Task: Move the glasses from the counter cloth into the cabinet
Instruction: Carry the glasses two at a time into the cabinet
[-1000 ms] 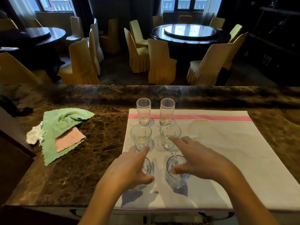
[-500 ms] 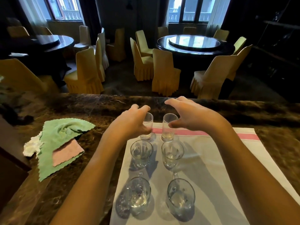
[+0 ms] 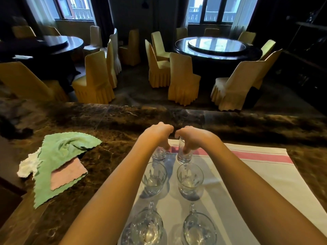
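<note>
Several clear glasses stand in two columns on a white counter cloth (image 3: 247, 177) with a pink stripe. My left hand (image 3: 158, 135) is closed from above around the far left tall glass (image 3: 159, 153). My right hand (image 3: 192, 137) is closed from above around the far right tall glass (image 3: 184, 154). Both tall glasses still rest on the cloth. Nearer me stand two cut-pattern tumblers (image 3: 154, 177) (image 3: 190, 179), and nearest, two handled glass mugs (image 3: 146, 227) (image 3: 200, 228). No cabinet is in view.
The cloth lies on a dark marble counter (image 3: 106, 121). A green rag (image 3: 58, 160) with a pink cloth and a white cloth sits on the counter to the left. Beyond the counter are round dining tables and covered chairs.
Both hands moved from the near mugs out to the far tall glasses and came down over them, fingers closing around each. The camera view tilted upward and forward.
</note>
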